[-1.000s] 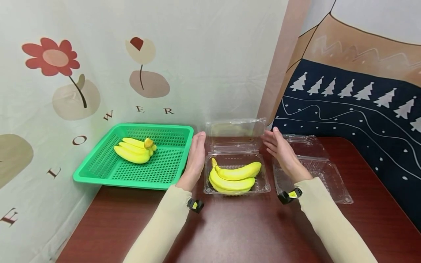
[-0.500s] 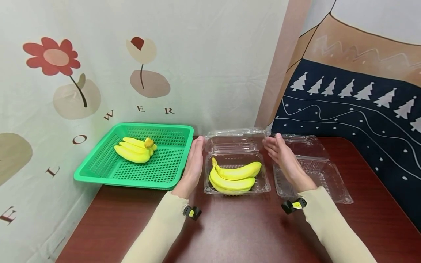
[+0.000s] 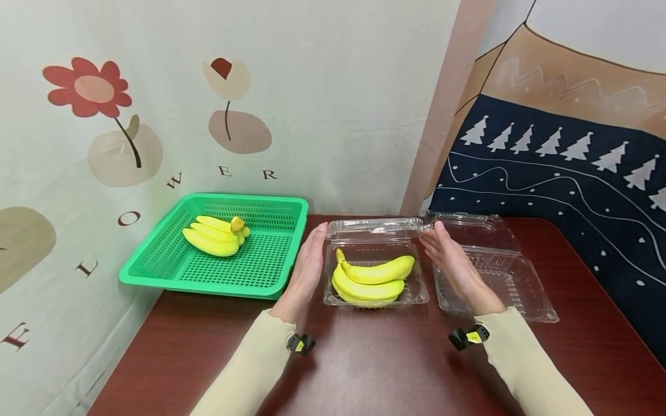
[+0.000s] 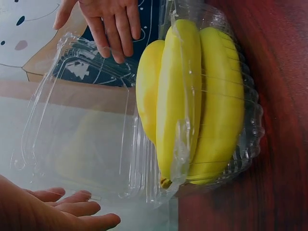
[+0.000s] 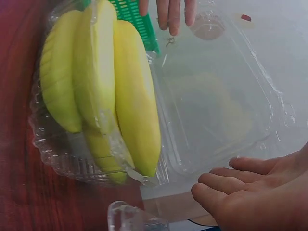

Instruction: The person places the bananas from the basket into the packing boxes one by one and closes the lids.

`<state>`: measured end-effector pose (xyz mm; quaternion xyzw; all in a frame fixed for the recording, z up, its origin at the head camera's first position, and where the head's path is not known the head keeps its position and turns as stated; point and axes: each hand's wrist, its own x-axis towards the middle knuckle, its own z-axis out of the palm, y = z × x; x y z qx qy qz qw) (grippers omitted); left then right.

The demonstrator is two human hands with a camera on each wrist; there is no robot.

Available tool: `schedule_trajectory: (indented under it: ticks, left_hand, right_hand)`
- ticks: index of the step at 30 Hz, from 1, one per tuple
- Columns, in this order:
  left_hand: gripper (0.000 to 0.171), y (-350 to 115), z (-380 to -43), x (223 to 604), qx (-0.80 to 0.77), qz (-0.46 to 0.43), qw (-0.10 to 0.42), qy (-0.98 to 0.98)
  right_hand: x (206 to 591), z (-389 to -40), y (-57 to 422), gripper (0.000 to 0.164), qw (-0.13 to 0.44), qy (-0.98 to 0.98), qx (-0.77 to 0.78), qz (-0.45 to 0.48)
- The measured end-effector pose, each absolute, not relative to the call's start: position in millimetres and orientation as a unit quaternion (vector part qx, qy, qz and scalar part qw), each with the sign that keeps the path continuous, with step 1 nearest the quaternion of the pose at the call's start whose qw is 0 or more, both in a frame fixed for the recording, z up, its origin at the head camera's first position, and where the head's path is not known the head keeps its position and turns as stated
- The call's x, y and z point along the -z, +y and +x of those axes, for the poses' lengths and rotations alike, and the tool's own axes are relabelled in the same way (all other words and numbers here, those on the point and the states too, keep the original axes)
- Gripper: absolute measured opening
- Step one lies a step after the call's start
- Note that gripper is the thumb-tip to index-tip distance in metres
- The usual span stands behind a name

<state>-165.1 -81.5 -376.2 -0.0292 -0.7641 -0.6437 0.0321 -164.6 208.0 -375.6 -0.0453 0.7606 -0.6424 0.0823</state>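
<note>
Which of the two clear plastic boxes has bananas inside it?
The middle box, nearer the green basket: bananas lie in it, while the far-right box shows none inside.

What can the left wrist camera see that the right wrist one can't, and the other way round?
Only the left wrist view shows dark blue dots printed on the pale wall. Only the right wrist view shows part of the green basket. Both show the yellow bananas, the open clear box, the red-brown table, the left hand and the right hand.
</note>
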Motion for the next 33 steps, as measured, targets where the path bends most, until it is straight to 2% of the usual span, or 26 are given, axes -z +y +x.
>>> schedule_trajectory:
  ticks: [10, 33]
  left_hand:
    - [0.064, -85.3, -154.1, 383.4, 0.608, -0.06, 0.044, -0.791]
    - [0.066, -86.9, -134.5, 397.7, 0.603, -0.07, 0.029, -0.794]
  right_hand:
    - [380.8, -155.0, 205.6, 0.089, 0.099, 0.775, 0.623, -0.034]
    - [397.5, -135.7, 206.8, 0.08, 0.11, 0.794, 0.595, -0.056]
